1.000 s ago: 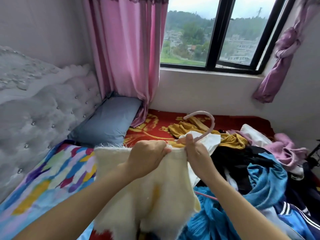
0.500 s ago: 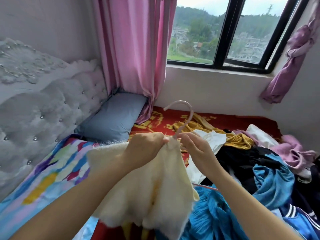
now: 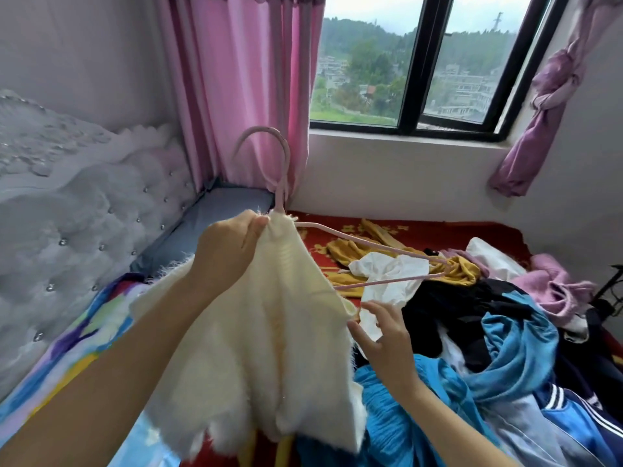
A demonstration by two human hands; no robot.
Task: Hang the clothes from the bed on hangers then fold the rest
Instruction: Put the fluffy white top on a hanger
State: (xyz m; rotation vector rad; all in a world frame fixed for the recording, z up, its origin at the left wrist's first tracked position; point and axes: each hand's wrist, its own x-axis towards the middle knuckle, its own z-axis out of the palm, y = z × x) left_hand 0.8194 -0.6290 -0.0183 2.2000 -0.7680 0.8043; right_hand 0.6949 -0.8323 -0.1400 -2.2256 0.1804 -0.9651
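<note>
Grips, with the left hand (image 3: 229, 251), the bunched top of a fluffy cream sweater (image 3: 269, 332) right at the neck of a pink hanger (image 3: 371, 243), thumb pressed onto the cloth, fingers curled round it. Holds the hanger up above the bed (image 3: 414, 230), hook pointing straight up against the pink curtain (image 3: 236, 79), long axis running from that grip away to the right and slightly downward, far tip out over the pile of clothes (image 3: 499, 332) (bare wire on that side, the near side buried in the sweater). Lets the sweater hang below the grip, across the left forearm. Reaches in low with the right hand (image 3: 384, 338), back of the hand upward, fingers loosely spread, thumb and forefinger at the sweater's right edge; cannot tell whether pinching it or merely touching.
</note>
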